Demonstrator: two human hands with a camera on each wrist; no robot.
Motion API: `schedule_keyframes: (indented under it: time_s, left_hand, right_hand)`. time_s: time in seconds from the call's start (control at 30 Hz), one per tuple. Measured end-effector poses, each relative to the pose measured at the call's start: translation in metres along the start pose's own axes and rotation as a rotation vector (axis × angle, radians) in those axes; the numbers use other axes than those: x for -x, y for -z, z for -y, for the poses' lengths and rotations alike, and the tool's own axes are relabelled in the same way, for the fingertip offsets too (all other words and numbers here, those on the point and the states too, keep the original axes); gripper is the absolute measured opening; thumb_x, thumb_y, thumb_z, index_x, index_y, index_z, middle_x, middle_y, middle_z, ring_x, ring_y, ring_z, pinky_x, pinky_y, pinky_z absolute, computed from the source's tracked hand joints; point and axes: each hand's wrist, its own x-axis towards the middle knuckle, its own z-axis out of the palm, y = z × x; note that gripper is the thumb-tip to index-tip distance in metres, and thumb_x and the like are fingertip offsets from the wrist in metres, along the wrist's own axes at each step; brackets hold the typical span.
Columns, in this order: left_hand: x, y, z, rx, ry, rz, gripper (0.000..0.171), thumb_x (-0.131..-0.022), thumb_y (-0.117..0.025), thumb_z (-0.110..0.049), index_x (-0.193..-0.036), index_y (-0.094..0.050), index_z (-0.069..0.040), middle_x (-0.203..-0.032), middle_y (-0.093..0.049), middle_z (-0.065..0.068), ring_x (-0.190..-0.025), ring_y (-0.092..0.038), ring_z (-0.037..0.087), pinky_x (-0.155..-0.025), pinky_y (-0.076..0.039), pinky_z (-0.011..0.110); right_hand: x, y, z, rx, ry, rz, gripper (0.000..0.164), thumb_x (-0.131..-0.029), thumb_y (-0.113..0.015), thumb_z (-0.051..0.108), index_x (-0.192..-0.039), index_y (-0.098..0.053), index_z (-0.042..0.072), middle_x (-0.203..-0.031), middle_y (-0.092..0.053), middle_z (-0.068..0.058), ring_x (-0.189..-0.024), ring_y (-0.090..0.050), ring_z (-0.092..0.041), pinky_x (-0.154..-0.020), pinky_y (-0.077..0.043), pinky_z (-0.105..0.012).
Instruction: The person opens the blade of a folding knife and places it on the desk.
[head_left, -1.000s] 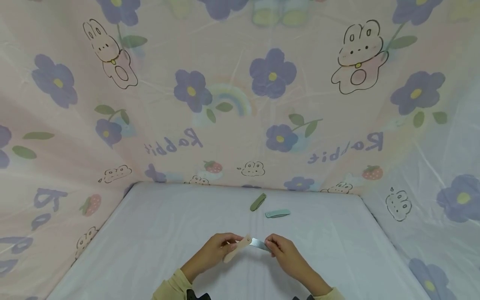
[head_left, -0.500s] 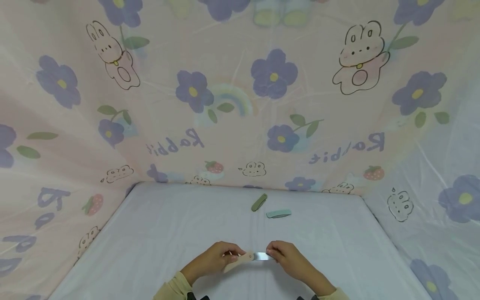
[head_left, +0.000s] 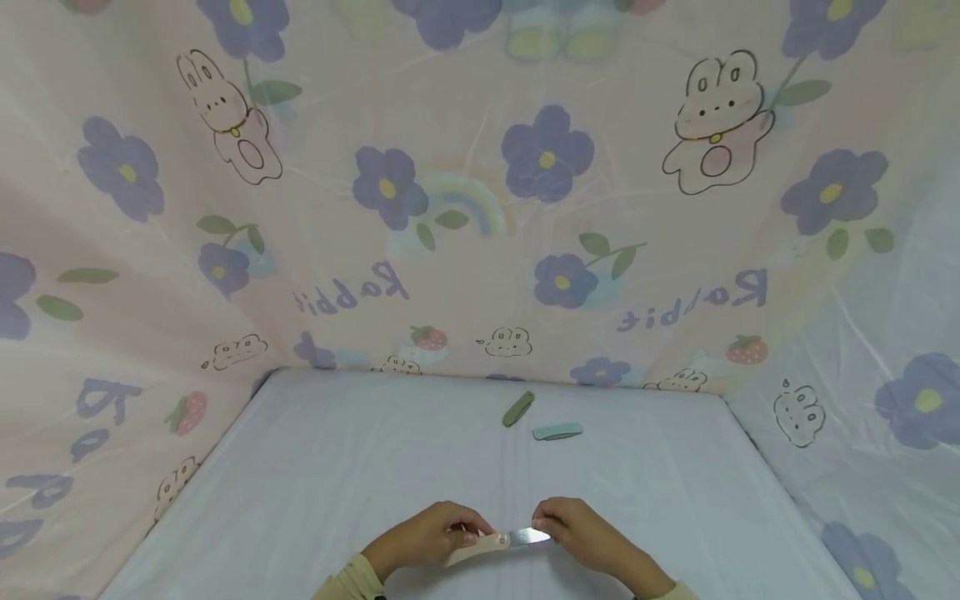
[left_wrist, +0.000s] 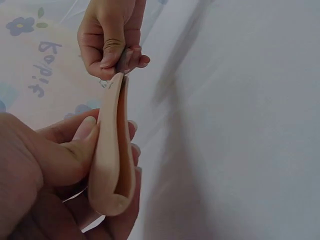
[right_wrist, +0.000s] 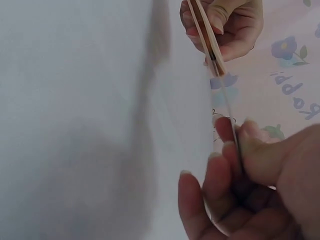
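Note:
A folding knife with a cream-pink handle point(head_left: 480, 548) and a shiny metal blade point(head_left: 523, 537) is held between both hands, low over the white surface. My left hand point(head_left: 426, 537) grips the handle between thumb and fingers; in the left wrist view the slot along the handle point(left_wrist: 107, 160) stands empty. My right hand point(head_left: 585, 532) pinches the blade near its tip. Seen edge-on in the right wrist view, the blade point(right_wrist: 230, 107) runs from the handle to thumb and fingertips. The blade stands swung out, nearly in line with the handle.
Beyond the hands lie two folded knives, one olive green point(head_left: 518, 409) and one mint green point(head_left: 558, 432). The white-covered table point(head_left: 337, 450) is walled at the back and sides by a curtain point(head_left: 465, 275) printed with rabbits and flowers.
The blade has swung further out, from a clear angle to nearly straight with the handle. Both hands have come lower in the head view with the knife.

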Motion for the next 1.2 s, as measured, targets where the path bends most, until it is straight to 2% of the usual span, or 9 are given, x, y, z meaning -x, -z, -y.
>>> schedule_keyframes:
  time_s: [0.27, 0.47, 0.63, 0.8, 0.97, 1.13, 1.2]
  left_hand:
    - [0.001, -0.003, 0.006, -0.033, -0.029, -0.016, 0.023, -0.095, -0.052, -0.019, -0.114, -0.065, -0.016, -0.094, -0.060, -0.013, -0.081, -0.053, 0.001, -0.071, -0.047, 0.021]
    - [0.004, 0.001, 0.007, 0.022, 0.007, -0.065, 0.022, -0.095, -0.053, -0.023, -0.113, -0.066, -0.019, -0.092, -0.060, -0.011, -0.077, -0.053, 0.003, -0.065, -0.047, 0.021]
    - [0.005, 0.002, 0.009, 0.049, 0.022, -0.092, 0.023, -0.095, -0.054, -0.027, -0.113, -0.065, -0.018, -0.091, -0.060, -0.009, -0.077, -0.053, 0.004, -0.063, -0.046, 0.021]
    - [0.005, 0.002, 0.012, 0.099, 0.043, -0.151, 0.030, -0.095, -0.055, -0.028, -0.118, -0.061, -0.010, -0.090, -0.060, -0.004, -0.075, -0.055, 0.007, -0.059, -0.048, 0.023]
    - [0.005, 0.007, 0.013, 0.150, 0.055, -0.201, 0.033, -0.094, -0.057, -0.025, -0.121, -0.058, -0.007, -0.094, -0.061, 0.001, -0.075, -0.059, 0.016, -0.059, -0.053, 0.033]
    - [0.003, 0.013, 0.012, 0.109, 0.072, -0.274, 0.033, -0.093, -0.058, -0.028, -0.119, -0.060, -0.007, -0.098, -0.063, 0.000, -0.078, -0.060, 0.017, -0.061, -0.052, 0.030]
    - [0.002, 0.014, 0.014, 0.078, 0.084, -0.306, 0.034, -0.092, -0.059, -0.029, -0.117, -0.061, -0.007, -0.099, -0.063, -0.001, -0.080, -0.059, 0.014, -0.062, -0.051, 0.026]
  right_hand:
    - [0.001, 0.002, -0.008, -0.036, -0.045, -0.016, 0.021, -0.096, -0.051, 0.029, -0.087, -0.064, 0.016, -0.070, -0.055, 0.005, -0.061, -0.048, -0.002, -0.053, -0.045, -0.023]
    - [0.001, 0.006, -0.012, -0.073, -0.069, -0.010, 0.022, -0.094, -0.053, 0.032, -0.090, -0.065, 0.015, -0.078, -0.060, 0.001, -0.066, -0.052, -0.005, -0.057, -0.047, -0.024]
    - [-0.002, 0.009, -0.013, -0.118, -0.126, -0.003, 0.021, -0.093, -0.056, 0.030, -0.088, -0.065, 0.012, -0.078, -0.062, -0.003, -0.066, -0.052, -0.008, -0.056, -0.046, -0.024]
    - [-0.002, 0.008, -0.015, -0.170, -0.168, -0.042, 0.023, -0.092, -0.059, 0.028, -0.085, -0.064, 0.007, -0.076, -0.060, -0.005, -0.064, -0.051, -0.009, -0.054, -0.046, -0.025]
    - [-0.009, 0.006, -0.023, -0.191, -0.204, -0.112, 0.028, -0.089, -0.062, 0.034, -0.081, -0.063, 0.006, -0.070, -0.058, -0.006, -0.060, -0.051, -0.010, -0.052, -0.046, -0.025]
    - [-0.019, 0.006, -0.026, -0.233, -0.240, -0.197, 0.030, -0.086, -0.065, 0.037, -0.082, -0.064, 0.007, -0.072, -0.060, -0.008, -0.062, -0.053, -0.013, -0.054, -0.047, -0.028]
    - [-0.022, 0.005, -0.028, -0.298, -0.254, -0.199, 0.030, -0.086, -0.065, 0.035, -0.086, -0.064, 0.005, -0.077, -0.061, -0.008, -0.067, -0.055, -0.014, -0.059, -0.050, -0.028]
